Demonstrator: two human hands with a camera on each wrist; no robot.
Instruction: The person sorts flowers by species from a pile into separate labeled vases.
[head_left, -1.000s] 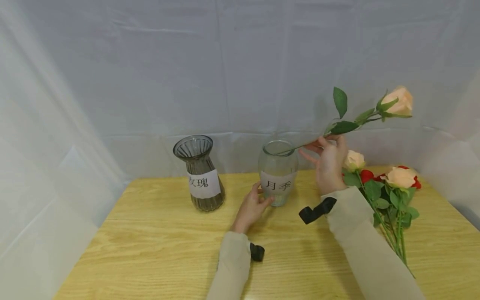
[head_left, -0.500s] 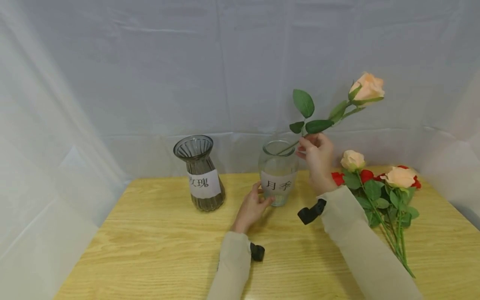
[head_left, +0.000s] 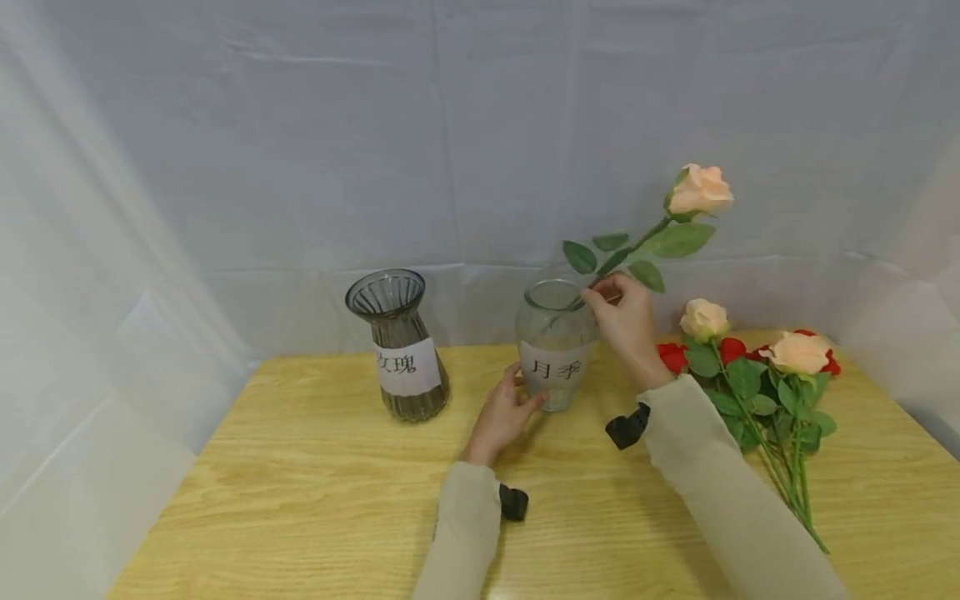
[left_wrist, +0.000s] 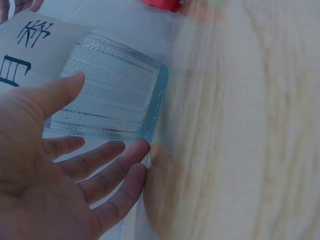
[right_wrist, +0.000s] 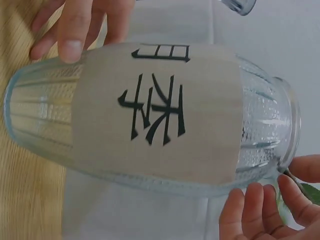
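Observation:
A clear glass vase (head_left: pixel 555 367) stands upright, a white label with dark characters around its front. My left hand (head_left: pixel 502 421) holds its lower left side; in the left wrist view the thumb of that hand (left_wrist: pixel 40 190) lies over the glass, fingers on the other side. With thumb and fingertips, my right hand (head_left: pixel 628 323) pinches the stem of a peach rose (head_left: pixel 699 192) just right of the vase's rim. The stem slants down through the mouth, its lower end inside the glass. The right wrist view shows my right fingers (right_wrist: pixel 254 205) beside the rim.
A smoky grey vase (head_left: pixel 408 367), also labelled, stands to the left. Several peach and red roses (head_left: pixel 798 354) lie at the right of the wooden table (head_left: pixel 315 500), stems toward its front. A white cloth (head_left: pixel 337 167) hangs close behind.
My right hand has moved left and slightly down with the peach rose, lowering its stem deeper into the clear vase. The bloom now stands further left. My left hand has stayed on the vase.

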